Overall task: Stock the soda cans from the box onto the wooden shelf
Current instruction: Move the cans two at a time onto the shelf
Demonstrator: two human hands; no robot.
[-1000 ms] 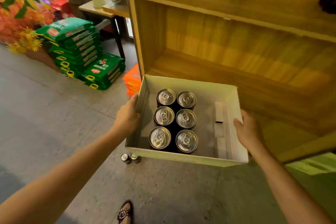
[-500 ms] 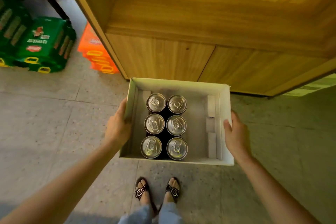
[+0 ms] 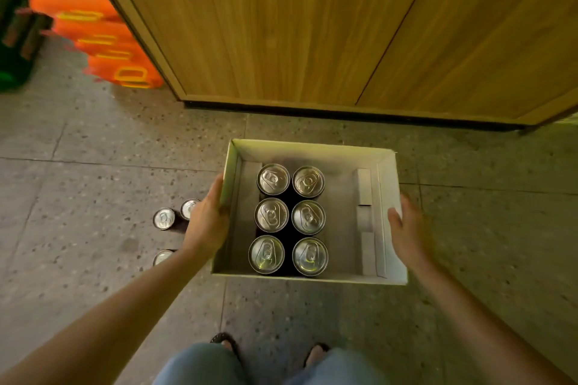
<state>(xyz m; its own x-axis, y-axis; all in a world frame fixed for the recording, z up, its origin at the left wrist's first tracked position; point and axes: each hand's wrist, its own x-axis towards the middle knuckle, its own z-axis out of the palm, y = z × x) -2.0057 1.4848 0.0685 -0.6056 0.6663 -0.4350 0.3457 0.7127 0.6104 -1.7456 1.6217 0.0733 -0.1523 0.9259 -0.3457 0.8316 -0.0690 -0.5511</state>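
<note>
A white cardboard box [image 3: 312, 150] sits low over the floor in front of the wooden shelf unit [image 3: 281, 25], of which only the lower cabinet doors show. Inside the box stand several soda cans [image 3: 272, 215] with silver tops, in two columns at the left. My left hand [image 3: 206, 222] grips the box's left wall, thumb over the rim. My right hand [image 3: 406, 231], slightly blurred, lies against the right wall with its fingers straight. I cannot tell whether the box rests on the floor.
Three loose cans [image 3: 164, 218] stand on the tiled floor just left of my left hand. Orange packs [image 3: 103, 40] and green packs [image 3: 15, 40] are stacked at the far left. My sandalled feet [image 3: 225, 341] are below the box.
The box has gone down from shelf height to just above the floor, with both hands on its sides. My view has tilted down; the open shelves have left the frame.
</note>
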